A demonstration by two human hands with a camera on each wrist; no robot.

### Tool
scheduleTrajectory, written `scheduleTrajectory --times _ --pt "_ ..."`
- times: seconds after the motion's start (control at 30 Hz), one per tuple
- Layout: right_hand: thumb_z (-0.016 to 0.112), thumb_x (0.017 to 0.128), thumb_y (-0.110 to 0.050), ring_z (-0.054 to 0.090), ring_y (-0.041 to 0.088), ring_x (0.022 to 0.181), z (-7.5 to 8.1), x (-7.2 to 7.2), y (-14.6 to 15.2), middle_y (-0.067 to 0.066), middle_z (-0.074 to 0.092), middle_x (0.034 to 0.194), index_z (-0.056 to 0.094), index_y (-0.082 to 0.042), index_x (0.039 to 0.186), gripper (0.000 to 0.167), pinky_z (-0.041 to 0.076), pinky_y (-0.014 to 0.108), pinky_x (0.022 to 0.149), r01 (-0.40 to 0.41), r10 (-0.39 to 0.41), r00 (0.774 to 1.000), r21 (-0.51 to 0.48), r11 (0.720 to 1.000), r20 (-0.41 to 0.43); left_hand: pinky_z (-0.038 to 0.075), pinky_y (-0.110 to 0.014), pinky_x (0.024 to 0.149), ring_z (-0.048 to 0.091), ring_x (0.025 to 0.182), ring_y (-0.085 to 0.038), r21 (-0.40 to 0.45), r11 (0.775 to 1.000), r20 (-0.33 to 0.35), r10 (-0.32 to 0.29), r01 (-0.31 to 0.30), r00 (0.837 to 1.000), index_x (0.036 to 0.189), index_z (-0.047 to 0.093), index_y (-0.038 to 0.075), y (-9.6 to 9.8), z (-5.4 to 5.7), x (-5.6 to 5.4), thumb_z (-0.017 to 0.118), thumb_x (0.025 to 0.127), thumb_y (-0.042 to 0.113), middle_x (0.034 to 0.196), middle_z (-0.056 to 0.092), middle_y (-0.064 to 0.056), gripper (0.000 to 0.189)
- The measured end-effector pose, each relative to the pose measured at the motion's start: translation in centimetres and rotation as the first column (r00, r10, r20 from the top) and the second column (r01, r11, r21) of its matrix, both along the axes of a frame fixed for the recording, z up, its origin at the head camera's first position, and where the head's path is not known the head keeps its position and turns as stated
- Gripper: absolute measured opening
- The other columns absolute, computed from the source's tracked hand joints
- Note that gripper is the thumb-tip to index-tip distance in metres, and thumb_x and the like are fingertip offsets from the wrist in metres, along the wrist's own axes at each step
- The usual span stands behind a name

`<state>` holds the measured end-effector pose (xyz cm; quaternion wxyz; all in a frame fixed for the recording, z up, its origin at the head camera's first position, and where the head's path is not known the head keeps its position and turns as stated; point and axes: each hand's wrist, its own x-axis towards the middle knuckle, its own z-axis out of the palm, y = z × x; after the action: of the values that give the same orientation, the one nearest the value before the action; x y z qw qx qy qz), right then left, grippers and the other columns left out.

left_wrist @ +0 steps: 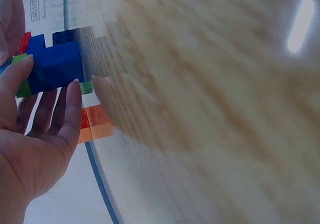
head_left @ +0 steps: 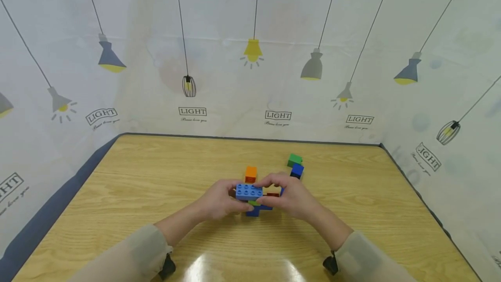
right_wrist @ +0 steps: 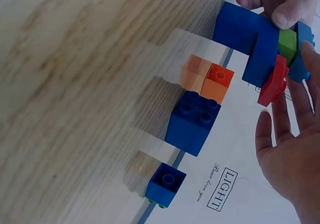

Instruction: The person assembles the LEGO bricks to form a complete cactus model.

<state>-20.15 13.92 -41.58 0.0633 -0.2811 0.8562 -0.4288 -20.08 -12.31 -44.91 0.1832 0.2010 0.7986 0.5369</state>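
Note:
A light blue eight-stud toy brick (head_left: 249, 192) tops a small stack of building bricks. Beneath it are a lime green brick (right_wrist: 287, 46), dark blue bricks (left_wrist: 60, 64) and a red brick (right_wrist: 274, 81) jutting from the side. My left hand (head_left: 221, 199) grips the stack from the left, its thumb at the green brick and the other fingers around the far side. From the right, my right hand (head_left: 293, 197) pinches the light blue brick between thumb and fingers. The stack stands low over the wooden table (head_left: 176, 160).
Just beyond the stack sits an orange brick (head_left: 251, 174). Further right are a dark blue brick (head_left: 297, 170) and a green brick (head_left: 295, 160), close together. A printed curtain (head_left: 219, 55) rises behind the table's far edge.

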Motion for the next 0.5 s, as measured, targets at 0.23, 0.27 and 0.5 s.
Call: scheduleTrajectory --times 0.23,0.27,0.5 --pt "0.088 0.095 -0.026 0.064 0.036 0.114 0.15 0.11 -0.07 -0.005 0.076 0.121 0.081 -0.027 0.122 0.028 0.055 0.055 0.100 0.002 -0.002 1.000 0.022 1.000 -0.025 0.061 -0.033 0.075 0.070 0.091 -0.020 -0.012 1.000 -0.002 -0.003 0.003 1.000 0.121 0.076 0.015 -0.02 -0.17 -0.10 0.088 0.095 0.022 0.114 0.079 -0.001 0.029" --pt "0.089 0.095 -0.026 0.064 0.035 0.113 0.18 0.09 -0.07 -0.005 0.076 0.121 0.082 -0.027 0.122 0.028 0.056 0.054 0.099 0.002 -0.001 1.000 0.024 1.000 -0.028 0.061 -0.033 0.075 0.070 0.092 -0.020 -0.013 1.000 -0.005 -0.005 0.005 1.000 0.120 0.076 0.015 0.00 -0.18 -0.12 0.088 0.096 0.022 0.115 0.079 -0.001 0.028" --pt "0.089 0.095 -0.028 0.066 0.025 0.109 0.17 -0.28 0.11 -0.006 0.075 0.118 0.082 -0.027 0.121 0.027 0.060 0.046 0.096 -0.011 0.014 0.999 0.050 0.999 -0.051 0.061 -0.033 0.077 0.069 0.093 -0.020 -0.025 1.000 -0.015 -0.007 0.006 1.000 0.121 0.077 0.016 0.05 -0.12 -0.20 0.088 0.096 0.023 0.115 0.079 -0.001 0.029"
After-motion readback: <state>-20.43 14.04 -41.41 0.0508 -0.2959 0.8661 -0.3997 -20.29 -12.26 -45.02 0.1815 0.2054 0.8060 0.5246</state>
